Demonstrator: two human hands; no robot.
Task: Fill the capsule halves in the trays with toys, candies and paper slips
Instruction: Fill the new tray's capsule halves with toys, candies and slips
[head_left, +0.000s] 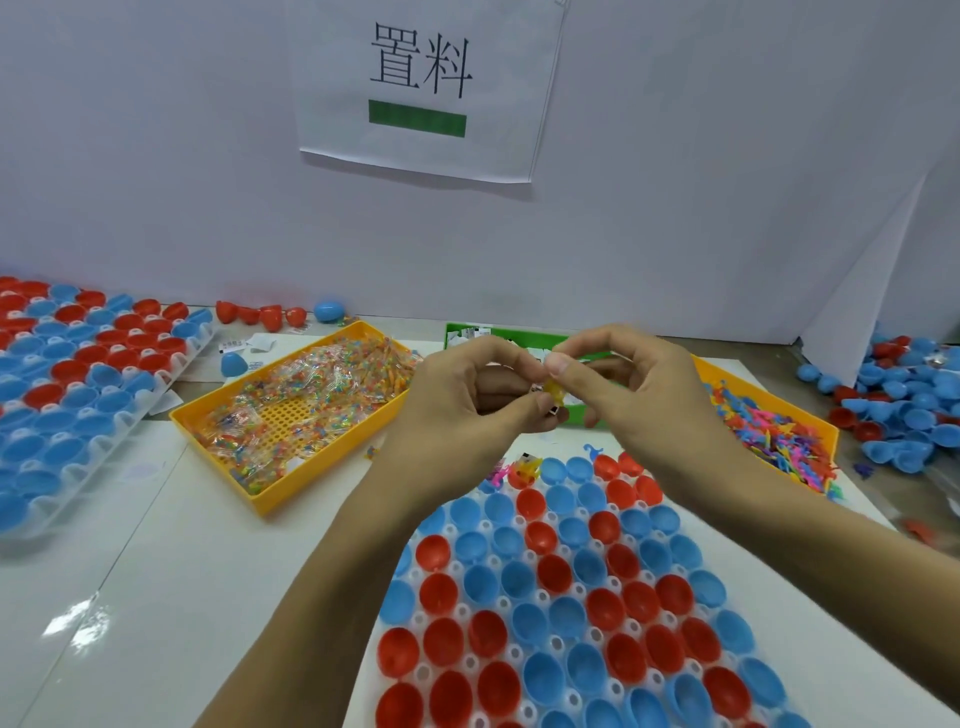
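1. Gathering one filling: both hands meet above the far edge of the capsule tray (519, 670)
2. Left hand (467, 395) and right hand (631, 387) each keep a pinching grip on a small yellow toy (552, 391)
3. Next, I judge, lower it into an empty half, near the filled cup (524, 470)

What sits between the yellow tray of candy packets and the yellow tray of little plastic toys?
In the head view, a green tray holding paper slips, mostly hidden behind both hands.
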